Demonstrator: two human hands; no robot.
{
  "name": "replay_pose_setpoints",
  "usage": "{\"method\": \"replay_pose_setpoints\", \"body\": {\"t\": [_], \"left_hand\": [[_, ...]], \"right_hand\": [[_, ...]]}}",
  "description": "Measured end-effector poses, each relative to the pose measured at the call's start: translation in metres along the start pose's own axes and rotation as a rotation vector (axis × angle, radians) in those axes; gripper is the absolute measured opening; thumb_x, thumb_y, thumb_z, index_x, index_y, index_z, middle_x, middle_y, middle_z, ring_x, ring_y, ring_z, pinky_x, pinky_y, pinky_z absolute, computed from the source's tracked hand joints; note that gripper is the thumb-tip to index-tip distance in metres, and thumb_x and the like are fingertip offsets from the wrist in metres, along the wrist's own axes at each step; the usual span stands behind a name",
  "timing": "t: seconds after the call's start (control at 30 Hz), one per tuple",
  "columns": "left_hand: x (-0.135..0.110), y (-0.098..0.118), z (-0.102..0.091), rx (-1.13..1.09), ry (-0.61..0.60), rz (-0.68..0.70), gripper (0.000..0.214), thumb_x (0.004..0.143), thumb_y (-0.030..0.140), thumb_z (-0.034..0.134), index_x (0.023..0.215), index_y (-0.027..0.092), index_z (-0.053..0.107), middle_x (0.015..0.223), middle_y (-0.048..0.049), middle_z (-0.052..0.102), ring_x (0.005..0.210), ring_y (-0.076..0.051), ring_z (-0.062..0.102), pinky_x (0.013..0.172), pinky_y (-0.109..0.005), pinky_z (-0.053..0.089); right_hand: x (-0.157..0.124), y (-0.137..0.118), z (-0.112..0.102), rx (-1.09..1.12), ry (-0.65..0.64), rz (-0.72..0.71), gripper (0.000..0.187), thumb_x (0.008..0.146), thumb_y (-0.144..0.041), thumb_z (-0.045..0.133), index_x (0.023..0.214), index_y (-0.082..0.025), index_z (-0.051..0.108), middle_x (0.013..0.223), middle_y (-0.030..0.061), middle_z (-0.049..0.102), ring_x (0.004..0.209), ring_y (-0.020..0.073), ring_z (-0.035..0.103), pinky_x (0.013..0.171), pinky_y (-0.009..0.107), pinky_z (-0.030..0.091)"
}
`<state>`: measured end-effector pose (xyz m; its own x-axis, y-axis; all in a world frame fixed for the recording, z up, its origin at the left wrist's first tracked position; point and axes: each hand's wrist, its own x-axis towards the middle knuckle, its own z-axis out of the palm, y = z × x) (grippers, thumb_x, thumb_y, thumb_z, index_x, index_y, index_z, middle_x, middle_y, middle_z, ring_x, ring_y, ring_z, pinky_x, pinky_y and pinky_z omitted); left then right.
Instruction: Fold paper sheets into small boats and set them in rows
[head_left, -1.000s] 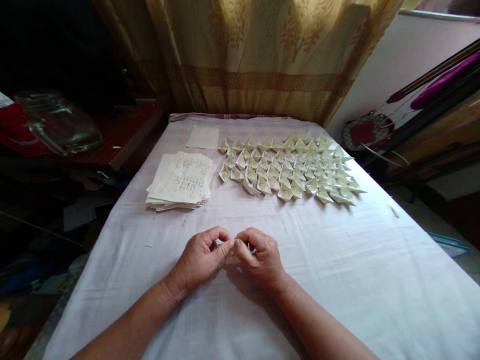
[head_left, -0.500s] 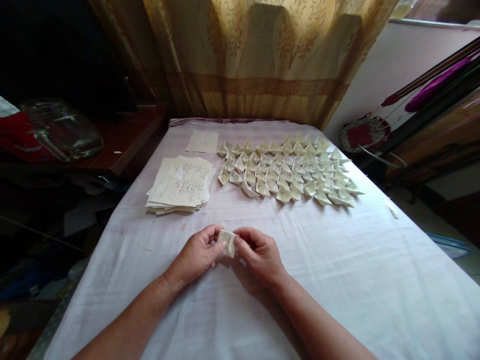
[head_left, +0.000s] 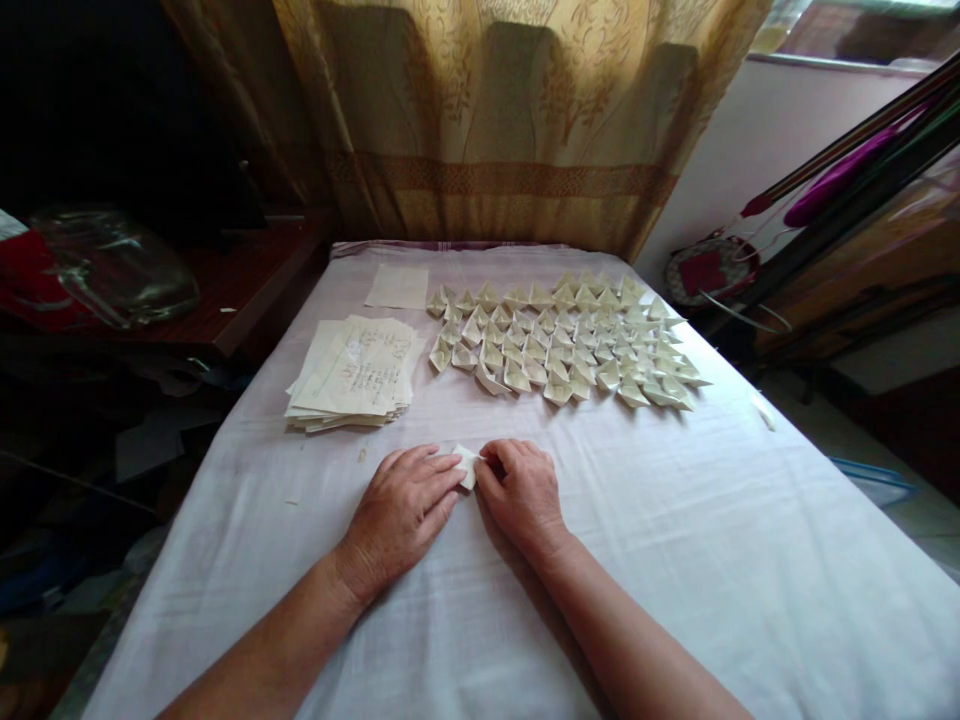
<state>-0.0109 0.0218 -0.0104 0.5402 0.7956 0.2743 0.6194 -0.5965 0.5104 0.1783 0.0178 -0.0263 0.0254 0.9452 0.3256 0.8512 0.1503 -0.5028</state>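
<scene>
Folded paper (head_left: 467,468) lies at near centre on the surface (head_left: 660,540), our left hand (head_left: 405,508) outstretched over its left side and right hand (head_left: 523,495) pinching its right edge, seemingly mid-fold, with many paper boats (head_left: 517,376) done far right and a paper stack (head_left: 351,378) left unfolded.

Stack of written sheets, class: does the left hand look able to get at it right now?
Probably yes: the stack lies a little beyond the left hand, with nothing tall between them on the white cloth, though that hand's fingers touch the small folded paper.
</scene>
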Motion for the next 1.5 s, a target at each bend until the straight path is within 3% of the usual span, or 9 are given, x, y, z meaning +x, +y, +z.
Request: {"method": "replay_pose_setpoints", "body": {"t": [0.13,0.23,0.43,0.67,0.9,1.1,1.37,1.5], "left_hand": [[-0.003,0.002,0.002,0.088,-0.123,0.033,0.036,0.092,0.023,0.056,0.127,0.028,0.065,0.132,-0.0055,0.066,0.131,-0.03,0.05,0.115,-0.058,0.026],[-0.003,0.002,0.001,0.119,-0.159,0.048,0.038,0.092,0.023,0.056,0.13,0.028,0.063,0.133,-0.0054,0.065,0.132,-0.031,0.049,0.115,-0.059,0.023],[-0.002,0.001,0.002,0.208,-0.217,0.041,0.037,0.094,0.023,0.053,0.13,0.027,0.061,0.14,-0.0044,0.06,0.137,-0.032,0.043,0.117,-0.058,0.019],[-0.005,-0.001,0.003,0.242,-0.312,0.023,0.048,0.095,0.025,0.048,0.142,0.027,0.047,0.156,-0.0026,0.041,0.148,-0.027,0.026,0.121,-0.052,0.013],[-0.018,-0.014,0.001,0.341,-0.246,0.014,0.054,0.098,0.032,0.041,0.151,0.024,0.035,0.155,-0.0044,0.043,0.148,-0.026,0.026,0.121,-0.048,0.012],[-0.022,-0.019,0.008,0.478,-0.206,0.042,0.05,0.099,0.038,0.041,0.148,0.028,0.042,0.154,-0.0026,0.044,0.146,-0.025,0.03,0.121,-0.046,0.01],[-0.001,-0.008,-0.003,0.498,-0.147,0.132,0.038,0.099,0.039,0.045,0.127,0.022,0.063,0.143,-0.0058,0.057,0.14,-0.025,0.04,0.121,-0.046,0.011],[0.005,-0.004,0.002,0.445,-0.243,0.136,0.045,0.101,0.04,0.039,0.14,0.022,0.052,0.147,-0.0048,0.053,0.143,-0.024,0.037,0.12,-0.047,0.011]], "right_hand": [[-0.001,0.002,0.001,0.009,0.0,-0.032,0.008,0.084,-0.017,0.061,0.078,-0.021,0.065,0.077,0.0019,0.067,0.077,0.0199,0.056,0.073,0.032,0.035],[-0.002,0.006,-0.001,0.057,-0.026,-0.139,0.012,0.087,-0.015,0.059,0.083,-0.021,0.068,0.087,0.0041,0.071,0.085,0.0209,0.058,0.078,0.033,0.039],[-0.009,0.015,-0.019,-0.077,-0.221,-0.394,0.028,0.094,-0.019,0.054,0.118,-0.026,0.068,0.123,0.0055,0.069,0.117,0.0291,0.055,0.093,0.044,0.041],[-0.013,0.021,-0.03,-0.134,-0.389,-0.399,0.042,0.096,-0.029,0.053,0.137,-0.026,0.057,0.143,0.0044,0.056,0.136,0.0332,0.043,0.108,0.052,0.033],[-0.019,0.019,-0.031,-0.145,-0.39,-0.351,0.045,0.096,-0.033,0.053,0.141,-0.027,0.052,0.146,0.006,0.053,0.137,0.0306,0.042,0.11,0.051,0.032],[-0.015,0.016,-0.039,-0.185,-0.505,-0.383,0.046,0.098,-0.045,0.047,0.143,-0.033,0.05,0.151,0.0056,0.046,0.14,0.033,0.037,0.11,0.052,0.03],[-0.014,0.017,-0.038,-0.236,-0.511,-0.443,0.046,0.099,-0.046,0.045,0.143,-0.032,0.049,0.152,0.0058,0.045,0.144,0.0314,0.029,0.114,0.055,0.021],[-0.016,0.02,-0.033,-0.22,-0.501,-0.438,0.049,0.099,-0.047,0.043,0.145,-0.032,0.046,0.156,0.0043,0.038,0.147,0.0311,0.023,0.116,0.057,0.018]]}}
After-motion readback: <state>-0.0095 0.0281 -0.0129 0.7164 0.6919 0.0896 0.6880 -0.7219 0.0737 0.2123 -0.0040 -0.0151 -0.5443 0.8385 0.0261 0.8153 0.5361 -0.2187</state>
